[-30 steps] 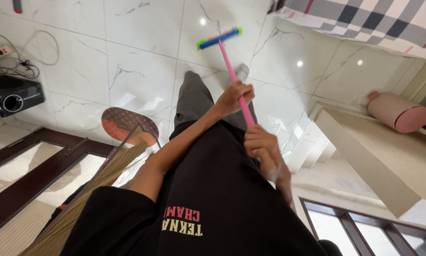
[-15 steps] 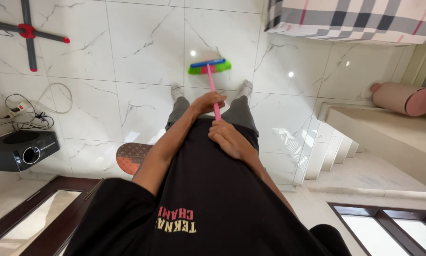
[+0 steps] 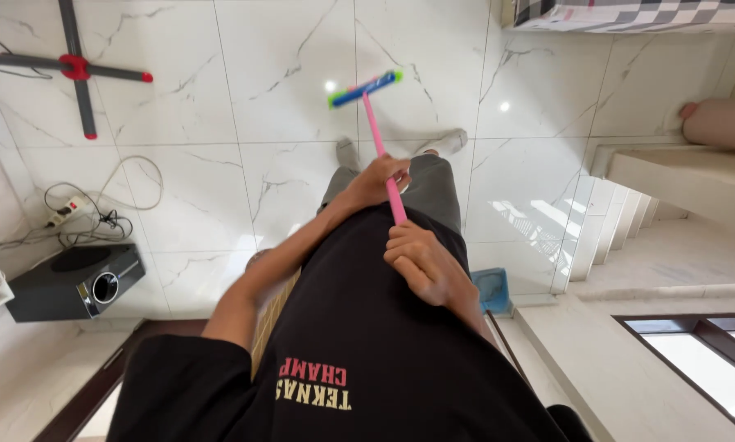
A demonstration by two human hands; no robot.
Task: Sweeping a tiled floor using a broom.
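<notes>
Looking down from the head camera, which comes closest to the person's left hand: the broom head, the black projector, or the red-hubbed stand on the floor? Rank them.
From the left hand:
1. Broom head, just ahead on the tiles.
2. Black projector, down to the left.
3. Red-hubbed stand, far upper left.

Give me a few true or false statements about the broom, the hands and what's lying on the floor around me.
1. Both hands grip the pink broom handle. True: left hand lower down the handle, right hand above.
2. The broom head is red. False: it is blue and green.
3. A black projector sits on the floor at left. True.
4. The floor is dark wood. False: white marble tiles.
5. The white power strip lies beside the broom head. False: it lies near the projector.
</notes>
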